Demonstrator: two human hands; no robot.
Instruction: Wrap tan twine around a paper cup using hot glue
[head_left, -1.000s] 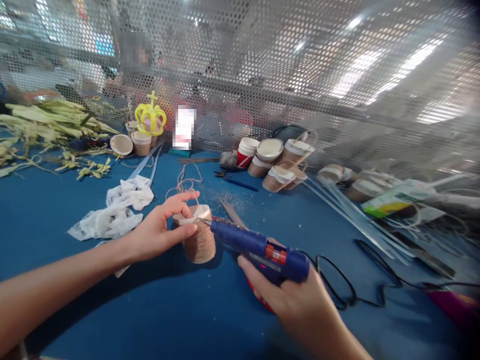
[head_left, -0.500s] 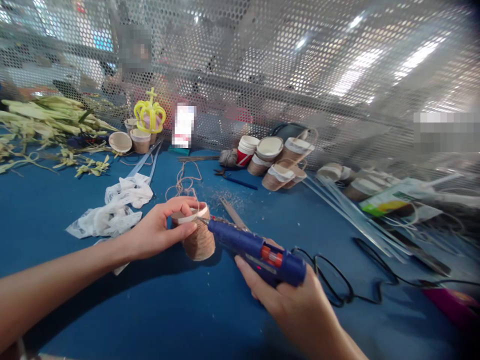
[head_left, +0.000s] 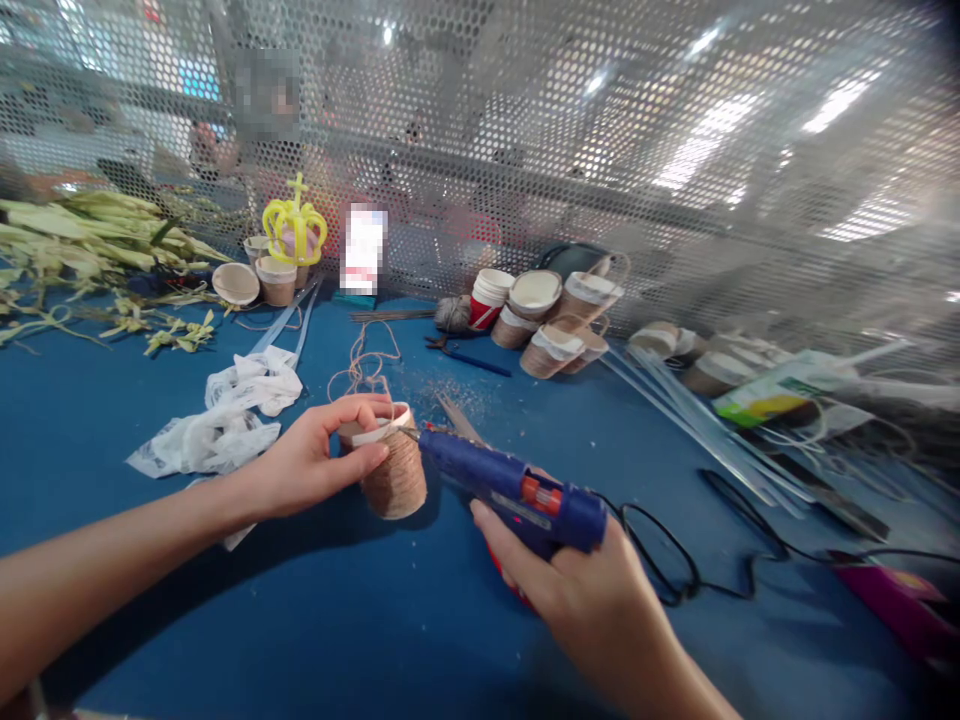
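My left hand [head_left: 311, 462] is closed round the rim of a small paper cup [head_left: 390, 470] wrapped in brown twine, standing on the blue table [head_left: 315, 620]. A loose end of twine [head_left: 364, 365] trails from the cup toward the back. My right hand [head_left: 585, 600] grips a blue hot-glue gun [head_left: 517, 492]; its nozzle tip touches the cup just under the white rim. The gun's black cord [head_left: 697, 570] runs off to the right.
A crumpled white plastic bag [head_left: 225, 420] lies left of the cup. Several twine-wrapped cups [head_left: 555, 310] and clear glue sticks [head_left: 690, 410] lie at the back right. Green leaves [head_left: 82, 240] and a yellow crown [head_left: 294, 225] are at the back left, before a perforated metal screen [head_left: 525, 150].
My left fingers have curled from spread to closed round the cup's rim. The glue gun's tip stays at the cup; both hands shifted slightly.
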